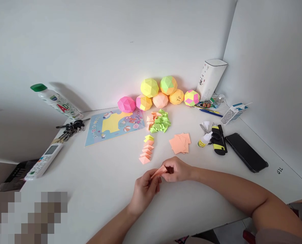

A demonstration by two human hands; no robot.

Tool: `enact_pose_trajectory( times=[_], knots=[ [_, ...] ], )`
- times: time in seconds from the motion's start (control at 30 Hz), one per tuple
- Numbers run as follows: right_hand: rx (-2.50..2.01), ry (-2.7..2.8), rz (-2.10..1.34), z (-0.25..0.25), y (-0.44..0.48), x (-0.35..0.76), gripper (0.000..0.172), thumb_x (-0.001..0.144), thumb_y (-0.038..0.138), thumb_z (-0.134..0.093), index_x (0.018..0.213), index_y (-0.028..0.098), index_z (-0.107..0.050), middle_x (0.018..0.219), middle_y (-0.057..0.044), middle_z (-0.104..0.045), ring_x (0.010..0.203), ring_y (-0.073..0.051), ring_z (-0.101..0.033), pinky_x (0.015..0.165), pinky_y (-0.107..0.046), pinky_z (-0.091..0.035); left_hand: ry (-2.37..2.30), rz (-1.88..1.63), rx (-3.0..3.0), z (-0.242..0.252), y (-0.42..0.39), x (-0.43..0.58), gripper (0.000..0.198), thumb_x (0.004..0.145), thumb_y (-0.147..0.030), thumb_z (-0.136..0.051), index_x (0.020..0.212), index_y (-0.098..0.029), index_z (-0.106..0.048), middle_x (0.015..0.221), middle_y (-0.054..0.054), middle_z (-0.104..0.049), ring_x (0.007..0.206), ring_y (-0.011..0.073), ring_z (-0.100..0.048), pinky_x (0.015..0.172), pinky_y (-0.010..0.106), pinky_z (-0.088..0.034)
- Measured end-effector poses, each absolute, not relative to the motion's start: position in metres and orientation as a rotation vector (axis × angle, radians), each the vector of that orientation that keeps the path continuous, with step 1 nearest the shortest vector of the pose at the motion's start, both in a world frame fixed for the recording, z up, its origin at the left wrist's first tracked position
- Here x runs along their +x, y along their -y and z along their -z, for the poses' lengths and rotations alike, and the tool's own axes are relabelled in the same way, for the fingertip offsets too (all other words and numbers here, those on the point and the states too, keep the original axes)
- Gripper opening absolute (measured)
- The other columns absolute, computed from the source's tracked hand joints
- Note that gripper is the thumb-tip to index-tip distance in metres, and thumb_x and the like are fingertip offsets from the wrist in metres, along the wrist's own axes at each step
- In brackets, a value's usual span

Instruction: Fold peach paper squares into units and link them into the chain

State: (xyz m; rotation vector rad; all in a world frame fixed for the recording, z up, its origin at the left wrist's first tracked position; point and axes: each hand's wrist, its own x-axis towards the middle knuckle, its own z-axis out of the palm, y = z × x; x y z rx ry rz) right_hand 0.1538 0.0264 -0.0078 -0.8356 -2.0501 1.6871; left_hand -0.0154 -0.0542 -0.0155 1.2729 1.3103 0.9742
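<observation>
The person's two hands meet over the near part of the white desk [110, 189], with a folded peach paper piece [159, 171] between them. It is held just above the desktop, nearer the person than the row of folded paper units [146, 149] and the loose peach paper squares [180, 143]. The left hand [144, 190] is closed in a narrow pinch, thumb on top, around the piece's lower-left end; the right hand [178, 170] is curled, its fingertips gathered at the opposite end. How firmly either one presses cannot be told. The piece should weigh next to nothing and, judging by its matte look, give fair grip rather than slide. Being paper, it would be limp as a single sheet but stiffer along a fold, where the layers double. It should take a crease easily and keep it, so a stray squeeze could leave an unwanted line, and a hard pull might tear a corner. The best hold is probably a light pinch on the folded edges near each end, thumb flat against the finger, leaving the middle faces unpressed.
</observation>
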Motion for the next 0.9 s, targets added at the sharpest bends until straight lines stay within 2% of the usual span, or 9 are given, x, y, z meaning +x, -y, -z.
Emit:
enact_pose_trajectory(
  times=[0.1,0.23,0.4,0.57,0.7,0.83,0.9],
  knots=[
    [-0.802,2.080,-1.668,0.012,-0.025,0.154,0.004,0.068,0.014,-0.053,0.064,0.014,-0.052,0.059,0.004,-0.049,0.052,-0.007,-0.041,0.045,-0.018,-0.029,-1.336,-0.994,1.510,0.021,0.056,-0.016,0.024,0.089,-0.027,-0.044,0.110,-0.020,-0.056,0.069,-0.001,-0.057,0.051,0.0087,-0.048,0.049,0.021,-0.043],
    [-0.801,2.048,-1.675,0.016,-0.025,0.155,0.003,0.064,0.011,-0.053,0.064,0.014,-0.053,0.059,0.004,-0.050,0.050,-0.006,-0.040,0.043,-0.018,-0.029,-1.340,-0.999,1.718,0.021,0.057,-0.015,0.027,0.089,-0.023,-0.042,0.112,-0.022,-0.056,0.066,-0.001,-0.055,0.051,0.0093,-0.047,0.047,0.020,-0.041],
    [-0.830,1.902,-1.804,0.017,-0.032,0.158,0.006,0.067,0.013,-0.054,0.063,0.014,-0.050,0.059,0.004,-0.048,0.051,-0.007,-0.043,0.045,-0.018,-0.034,-1.379,-1.025,1.558,0.014,0.058,-0.017,0.024,0.088,-0.029,-0.044,0.108,-0.021,-0.055,0.064,-0.001,-0.055,0.045,0.0085,-0.045,0.040,0.019,-0.038],
    [-0.826,1.785,-1.866,0.013,-0.034,0.159,0.007,0.074,0.017,-0.056,0.072,0.014,-0.050,0.063,0.002,-0.053,0.053,-0.009,-0.050,0.048,-0.020,-0.040,-1.364,-1.003,1.331,0.007,0.057,-0.019,0.026,0.088,-0.033,-0.046,0.108,-0.020,-0.055,0.064,-0.002,-0.055,0.044,0.0077,-0.047,0.043,0.021,-0.042],
    [-0.764,1.806,-1.896,0.007,-0.030,0.158,0.019,0.080,0.032,-0.060,0.086,0.014,-0.054,0.071,0.000,-0.057,0.058,-0.009,-0.052,0.050,-0.020,-0.041,-1.340,-1.004,1.315,0.011,0.057,-0.018,0.029,0.087,-0.034,-0.047,0.110,-0.019,-0.053,0.064,-0.002,-0.055,0.045,0.0078,-0.047,0.044,0.021,-0.041],
    [-0.818,1.959,-1.796,0.006,-0.028,0.156,0.031,0.084,0.043,-0.054,0.074,0.013,-0.057,0.069,-0.002,-0.060,0.056,-0.009,-0.054,0.049,-0.020,-0.041,-1.340,-0.960,1.349,0.015,0.056,-0.016,0.032,0.085,-0.036,-0.048,0.113,-0.019,-0.052,0.065,-0.001,-0.056,0.047,0.0087,-0.046,0.045,0.021,-0.040],
    [-0.840,1.966,-1.767,0.008,-0.029,0.155,0.033,0.084,0.043,-0.054,0.071,0.013,-0.055,0.067,-0.002,-0.060,0.054,-0.009,-0.054,0.047,-0.020,-0.041,-1.354,-0.912,1.331,0.013,0.053,-0.015,0.030,0.084,-0.036,-0.050,0.107,-0.018,-0.055,0.063,-0.002,-0.055,0.047,0.0090,-0.045,0.045,0.021,-0.037]
  ],
)
